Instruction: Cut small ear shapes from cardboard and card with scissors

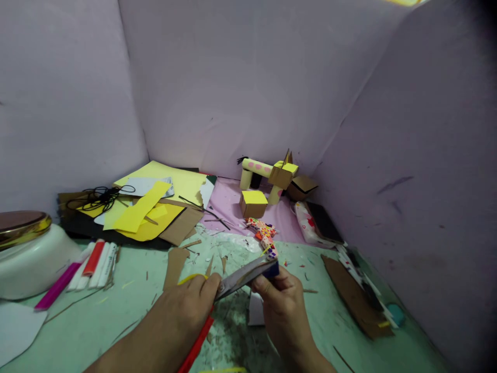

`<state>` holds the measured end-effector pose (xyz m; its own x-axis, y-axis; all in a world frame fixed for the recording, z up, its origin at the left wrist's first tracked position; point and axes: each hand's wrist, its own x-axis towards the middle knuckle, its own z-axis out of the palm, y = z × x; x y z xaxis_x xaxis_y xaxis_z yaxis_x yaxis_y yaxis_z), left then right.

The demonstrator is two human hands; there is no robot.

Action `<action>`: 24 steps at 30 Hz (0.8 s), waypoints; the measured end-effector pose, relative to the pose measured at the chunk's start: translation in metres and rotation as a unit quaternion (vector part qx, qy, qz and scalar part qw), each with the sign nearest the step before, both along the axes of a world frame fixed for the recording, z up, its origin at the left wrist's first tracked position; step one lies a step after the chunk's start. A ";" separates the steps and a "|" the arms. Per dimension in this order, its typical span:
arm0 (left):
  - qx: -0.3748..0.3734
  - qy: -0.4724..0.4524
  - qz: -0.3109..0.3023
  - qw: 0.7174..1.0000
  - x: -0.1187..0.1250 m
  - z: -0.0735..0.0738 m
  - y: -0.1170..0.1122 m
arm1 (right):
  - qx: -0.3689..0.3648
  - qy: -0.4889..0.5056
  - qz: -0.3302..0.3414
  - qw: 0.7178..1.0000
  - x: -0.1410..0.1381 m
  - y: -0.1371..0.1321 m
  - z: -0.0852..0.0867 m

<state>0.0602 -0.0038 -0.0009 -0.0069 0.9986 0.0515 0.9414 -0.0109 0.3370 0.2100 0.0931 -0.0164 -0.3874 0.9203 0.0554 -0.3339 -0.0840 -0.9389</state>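
My left hand [190,300] is closed round the handles of a pair of scissors [243,274], part of a yellow handle showing beside the knuckles. The blades point up and to the right, reaching a small dark blue piece [274,270] pinched in my right hand [285,298]. The fingers partly cover that piece, so I cannot tell its material. A white piece [256,310] shows beside and below the right hand. Just past the blade tips lies a patch of colourful patterned paper [264,230]. Below my left wrist runs a red strip [198,344].
Behind stand a yellow cardboard animal figure [256,167] and a small yellow-topped box [253,204]. Yellow sheets [145,210], a black cord [101,198] and markers [95,264] lie left, beside a white container [34,264]. At right are a phone [323,223] and a cardboard piece [351,295].
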 end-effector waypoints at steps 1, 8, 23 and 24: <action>0.000 0.008 -0.007 1.000 -0.001 -0.001 0.002 | 0.003 -0.008 -0.002 1.000 -0.001 -0.001 0.000; -0.013 0.058 -0.003 0.998 0.002 -0.002 0.003 | 0.011 -0.022 -0.004 1.000 -0.004 -0.005 0.001; -0.043 0.062 -0.008 0.997 0.007 0.001 0.000 | 0.029 -0.036 -0.002 0.999 -0.002 -0.002 -0.002; -0.045 0.061 -0.009 0.997 0.007 0.002 0.000 | 0.030 -0.035 -0.001 0.999 -0.002 -0.002 -0.002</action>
<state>0.0670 -0.0040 0.0011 0.0125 0.9992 -0.0391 0.9752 -0.0036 0.2212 0.2081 0.0912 -0.0188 -0.3903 0.9168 0.0840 -0.2673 -0.0255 -0.9633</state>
